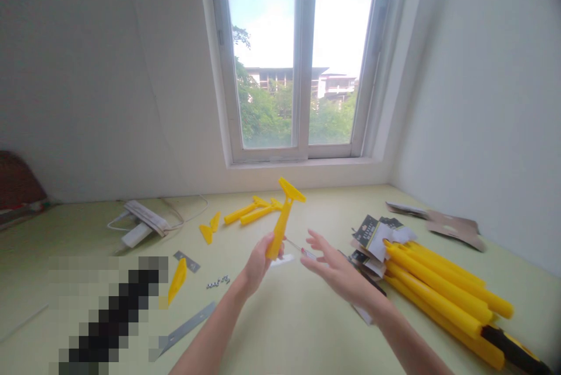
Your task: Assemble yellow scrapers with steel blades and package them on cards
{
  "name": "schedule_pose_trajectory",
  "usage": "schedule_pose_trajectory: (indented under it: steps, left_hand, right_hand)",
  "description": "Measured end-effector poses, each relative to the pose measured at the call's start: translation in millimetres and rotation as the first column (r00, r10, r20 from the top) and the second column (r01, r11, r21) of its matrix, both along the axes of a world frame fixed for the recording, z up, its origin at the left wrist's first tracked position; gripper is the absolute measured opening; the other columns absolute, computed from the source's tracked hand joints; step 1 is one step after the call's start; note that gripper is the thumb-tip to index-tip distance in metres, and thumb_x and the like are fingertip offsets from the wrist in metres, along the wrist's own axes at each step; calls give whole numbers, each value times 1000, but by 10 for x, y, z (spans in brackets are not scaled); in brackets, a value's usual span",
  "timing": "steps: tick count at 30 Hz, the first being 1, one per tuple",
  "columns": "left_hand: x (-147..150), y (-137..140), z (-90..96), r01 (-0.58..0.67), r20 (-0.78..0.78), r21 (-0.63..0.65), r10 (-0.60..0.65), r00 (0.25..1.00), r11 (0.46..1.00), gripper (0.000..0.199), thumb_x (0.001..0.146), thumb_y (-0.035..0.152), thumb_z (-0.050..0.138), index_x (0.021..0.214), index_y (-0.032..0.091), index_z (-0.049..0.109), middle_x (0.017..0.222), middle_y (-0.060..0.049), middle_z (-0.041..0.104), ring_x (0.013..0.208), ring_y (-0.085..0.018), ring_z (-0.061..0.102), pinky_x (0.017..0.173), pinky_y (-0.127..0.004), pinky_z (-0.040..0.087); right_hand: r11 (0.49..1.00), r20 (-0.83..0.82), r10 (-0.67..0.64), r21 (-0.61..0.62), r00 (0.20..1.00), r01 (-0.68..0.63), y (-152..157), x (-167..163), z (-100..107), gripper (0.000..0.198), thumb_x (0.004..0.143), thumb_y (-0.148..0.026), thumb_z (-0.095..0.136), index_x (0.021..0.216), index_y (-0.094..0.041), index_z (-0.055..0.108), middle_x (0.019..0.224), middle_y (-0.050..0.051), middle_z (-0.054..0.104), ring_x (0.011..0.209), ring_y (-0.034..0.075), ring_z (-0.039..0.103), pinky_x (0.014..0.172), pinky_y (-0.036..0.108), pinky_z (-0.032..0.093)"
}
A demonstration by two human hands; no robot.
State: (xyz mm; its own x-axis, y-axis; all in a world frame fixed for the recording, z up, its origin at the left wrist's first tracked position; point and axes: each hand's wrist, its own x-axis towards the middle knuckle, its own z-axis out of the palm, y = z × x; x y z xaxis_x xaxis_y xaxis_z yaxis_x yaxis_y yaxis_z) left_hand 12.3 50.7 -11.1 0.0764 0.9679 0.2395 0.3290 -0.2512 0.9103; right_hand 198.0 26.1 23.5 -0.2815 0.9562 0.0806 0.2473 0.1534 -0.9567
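While the left hand (259, 261) clasps the yellow scraper (284, 218), hold it steady | right hand (331, 267), right of scraper: fingers spread apart, cannot tell if touching screwdriver (303, 250)

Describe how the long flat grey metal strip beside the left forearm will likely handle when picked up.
The long flat grey metal strip looks thin, so it may flex slightly. Lying flat on the pale green tabletop, it might slide before lifting. Its flat shape makes rolling unlikely.

Bright window (303, 54), pale walls (100, 77)
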Motion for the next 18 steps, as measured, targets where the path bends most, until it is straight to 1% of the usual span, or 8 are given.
schedule_pose_trajectory:
  steps: [2,3,5,7,10,14,16,18]
  left_hand:
    - [6,-250,41,285,302,-96,-245,921,954,45,83,40,18,93,11,52,64,-2,51,64,-14,48,67,-29,40]
    - [-1,-363,52,358,358,-135,-292,887,924,42,83,39,22,90,11,53,64,-2,51,64,-14,48,67,-29,39]
    - [-37,-541,59,463,325,-232,-381,866,855,34,81,36,30,89,13,54,69,-2,52,64,-13,48,65,-28,39]
    - [-99,-646,59,478,165,-292,-449,878,828,29,79,33,34,85,15,57,75,-2,55,68,-14,49,66,-27,39]
    - [-245,-669,73,357,-94,-288,-397,913,889,34,80,35,31,84,18,60,73,0,58,68,-13,50,65,-25,39]
    - [-590,-485,136,37,-392,-125,-84,916,991,37,79,40,31,84,19,61,72,0,60,69,-14,53,64,-24,38]
    - [-837,-342,161,-167,-554,-5,136,822,986,36,80,37,30,83,19,60,79,-2,62,75,-15,54,68,-24,38]
    - [-1113,-216,161,-395,-723,90,333,606,914,33,80,30,28,86,20,59,87,-3,63,82,-15,55,72,-23,37]
  right_hand:
    - [986,-336,-7,-161,942,-50,124,-210,5,59,67,-39,59,120,-24,38,107,7,56,95,20,53,81,35,39]
    - [972,-493,-19,-212,870,-99,166,-303,-12,55,68,-38,59,118,-23,40,100,6,60,88,19,56,76,34,42]
    - [953,-707,-95,-268,701,-142,206,-446,-88,44,66,-34,61,106,-19,48,78,3,63,71,15,58,64,27,44]
    - [939,-782,-183,-319,596,-130,197,-528,-205,34,63,-30,64,91,-17,53,57,-2,57,52,10,53,49,20,41]
    - [910,-775,-251,-394,580,-132,133,-573,-383,24,61,-29,65,77,-16,53,45,-6,48,37,5,41,37,16,31]
    - [861,-747,-238,-458,621,-221,51,-616,-498,22,64,-36,59,69,-16,49,44,-6,45,34,5,37,35,17,26]
    - [855,-739,-196,-451,645,-257,30,-651,-512,23,66,-39,55,67,-16,48,44,-6,45,35,5,38,35,17,26]
    - [863,-728,-144,-424,671,-275,19,-684,-518,24,67,-40,51,66,-16,47,46,-5,46,37,6,40,37,17,27]
